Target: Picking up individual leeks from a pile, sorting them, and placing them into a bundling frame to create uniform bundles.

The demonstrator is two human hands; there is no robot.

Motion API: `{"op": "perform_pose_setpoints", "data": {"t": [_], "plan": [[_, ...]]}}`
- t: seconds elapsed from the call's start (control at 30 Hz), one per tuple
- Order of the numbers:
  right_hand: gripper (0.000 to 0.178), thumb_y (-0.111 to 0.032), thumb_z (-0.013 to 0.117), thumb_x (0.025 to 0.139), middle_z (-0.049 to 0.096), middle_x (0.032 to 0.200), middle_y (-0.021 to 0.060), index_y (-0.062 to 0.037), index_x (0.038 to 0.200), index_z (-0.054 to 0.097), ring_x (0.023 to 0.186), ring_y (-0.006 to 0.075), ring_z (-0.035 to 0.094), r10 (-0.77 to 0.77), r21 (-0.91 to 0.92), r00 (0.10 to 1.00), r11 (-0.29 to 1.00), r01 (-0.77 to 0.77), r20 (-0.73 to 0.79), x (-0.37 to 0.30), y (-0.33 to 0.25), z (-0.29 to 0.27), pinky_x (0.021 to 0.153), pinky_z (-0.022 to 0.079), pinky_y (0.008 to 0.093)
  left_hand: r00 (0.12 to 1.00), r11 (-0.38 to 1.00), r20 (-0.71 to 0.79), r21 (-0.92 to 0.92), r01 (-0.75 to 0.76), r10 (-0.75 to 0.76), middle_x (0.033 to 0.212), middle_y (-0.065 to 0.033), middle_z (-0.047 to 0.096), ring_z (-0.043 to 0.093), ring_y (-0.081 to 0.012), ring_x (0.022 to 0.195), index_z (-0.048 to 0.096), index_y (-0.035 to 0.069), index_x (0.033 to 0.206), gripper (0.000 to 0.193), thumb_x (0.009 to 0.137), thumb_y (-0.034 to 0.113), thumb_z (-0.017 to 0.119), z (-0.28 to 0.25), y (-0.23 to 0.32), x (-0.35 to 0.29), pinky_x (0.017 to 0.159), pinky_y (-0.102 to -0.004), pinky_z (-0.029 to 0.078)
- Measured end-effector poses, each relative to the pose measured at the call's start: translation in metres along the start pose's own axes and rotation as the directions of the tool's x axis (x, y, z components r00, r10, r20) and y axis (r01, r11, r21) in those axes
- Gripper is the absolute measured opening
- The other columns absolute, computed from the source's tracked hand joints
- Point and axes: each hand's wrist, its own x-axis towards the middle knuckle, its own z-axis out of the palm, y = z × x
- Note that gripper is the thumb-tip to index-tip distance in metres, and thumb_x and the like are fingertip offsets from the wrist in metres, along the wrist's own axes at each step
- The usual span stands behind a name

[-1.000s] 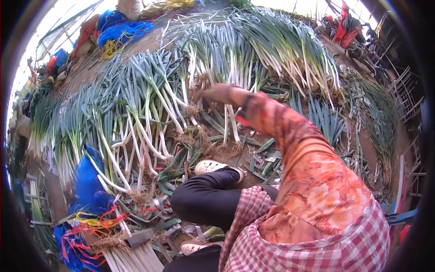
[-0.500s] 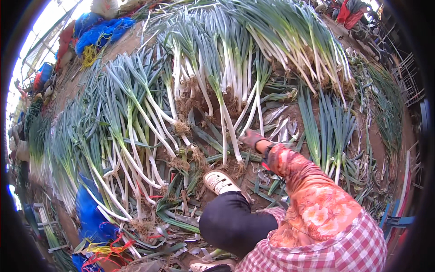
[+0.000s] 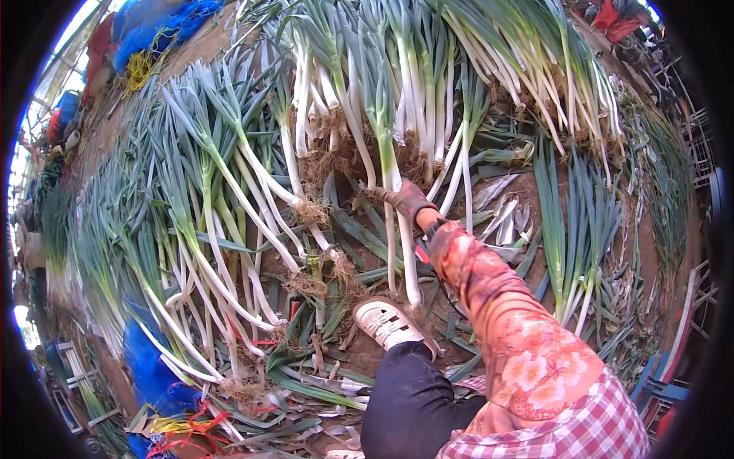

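Note:
My right hand (image 3: 409, 200), in a dark brownish glove, reaches in from the lower right under a floral orange sleeve. Its fingers are bent round the white stalk of a long leek (image 3: 407, 260) in front of my foot. This leek's green top leans on the other leeks behind it, and its root end points toward me. A thinner stalk (image 3: 391, 256) lies just left of it. Rows of leeks (image 3: 321, 76) with white stalks and brown roots spread beyond and to the left (image 3: 199, 199). My left hand is out of view.
My pale shoe (image 3: 386, 323) stands on soil strewn with trimmed leaves (image 3: 317, 386). A smaller leek bunch (image 3: 569, 229) lies at right. Blue netting (image 3: 157, 367) and red and yellow strings (image 3: 187, 424) are at lower left; more blue netting (image 3: 157, 27) lies at far left.
My right hand has moved left and away from me, from beside the stalk's right side to round it. The head view has shifted, and my knee appears farther right.

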Motion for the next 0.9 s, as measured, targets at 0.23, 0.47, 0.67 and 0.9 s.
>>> {"op": "perform_pose_setpoints", "data": {"t": [0.23,0.47,0.67,0.9], "plan": [[0.046,-0.038,0.069,0.082,0.066,0.088,0.0098,-0.0031,0.11,0.058,0.081,0.0203,0.063,-0.139,-0.03,0.971,0.99,0.136,-0.197,-0.089,0.002,-0.029,0.073,0.051,0.0333,1.0,0.998,-0.006,-0.054,-0.028,0.028,0.15,-0.0168,0.029,0.037,-0.0387,0.131,0.03,0.019,0.147,0.068,0.091,0.048,0.054,-0.015,-0.018,-0.015,0.1,-0.0591,0.033],[0.017,-0.015,0.068,0.086,0.056,0.069,-0.0044,-0.0067,0.098,0.06,0.058,0.003,0.052,-0.557,0.623,0.818,0.693,0.362,0.145,-0.215,-0.116,-0.074,0.05,0.043,0.0205,0.922,0.852,0.008,-0.384,-0.355,0.388,0.14,-0.0184,0.042,0.043,-0.0233,0.128,0.037,-0.001,0.139,0.057,0.093,0.027,0.055,0.015,0.078,-0.006,0.103,-0.0353,0.038],[0.032,-0.029,0.075,0.079,0.057,0.065,-0.004,-0.007,0.098,0.063,0.049,0.0044,0.05,-0.567,0.383,0.63,0.824,0.418,0.531,-0.325,-0.225,-0.066,0.042,0.04,0.0225,0.841,0.282,-0.181,-0.888,-0.363,0.511,0.134,-0.0159,0.048,0.047,-0.0241,0.123,0.016,0.0,0.146,0.081,0.088,0.022,0.067,-0.011,0.185,-0.017,0.105,-0.0361,0.035],[0.056,-0.036,0.072,0.077,0.067,0.085,0.0158,-0.0035,0.118,0.056,0.075,0.0276,0.067,-0.736,0.21,0.245,0.466,0.86,0.631,-0.408,-0.231,0.03,0.068,0.052,0.0348,0.95,-0.441,-0.25,-0.886,-0.147,0.186,0.081,-0.0065,0.061,0.06,-0.0199,0.078,0.059,0.007,0.083,0.018,0.083,0.023,0.068,-0.027,0.162,-0.007,0.087,-0.0378,0.05]]}}
